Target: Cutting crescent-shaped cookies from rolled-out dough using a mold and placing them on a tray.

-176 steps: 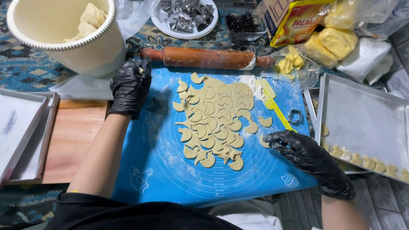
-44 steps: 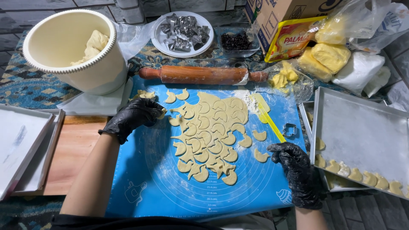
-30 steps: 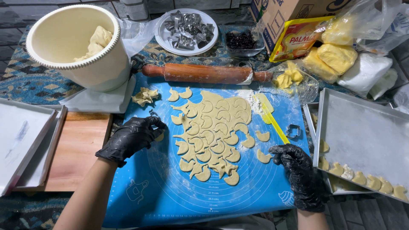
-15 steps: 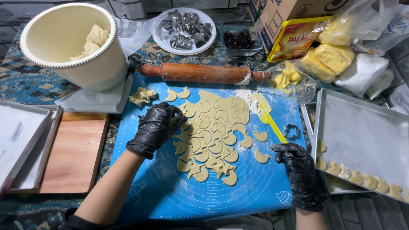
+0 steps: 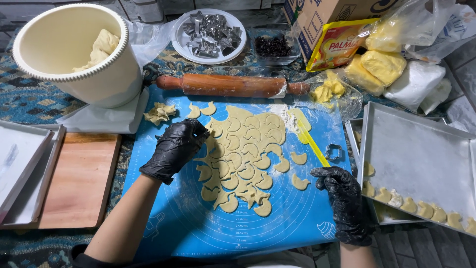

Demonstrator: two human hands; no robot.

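Both my hands wear black gloves. My left hand (image 5: 174,149) rests, fingers curled, on the left edge of a rolled dough sheet (image 5: 243,154) cut into crescent shapes on a blue silicone mat (image 5: 198,223); whether it pinches dough I cannot tell. My right hand (image 5: 344,201) lies on the mat's right side, fingers loosely bent, holding nothing, beside a loose crescent piece (image 5: 299,182). A small heap of dough scraps (image 5: 159,112) sits at the mat's upper left.
A wooden rolling pin (image 5: 230,85) lies behind the mat. A metal cutter (image 5: 334,152) and yellow scraper (image 5: 312,141) lie right of the dough. A white bucket with dough (image 5: 82,54), a baking tray with crescents (image 5: 421,164), a wooden board (image 5: 79,178) and a plate of cutters (image 5: 208,30) surround it.
My left hand has moved from the mat's left edge in onto the dough sheet's left side. My right hand has stayed on the mat's right side.
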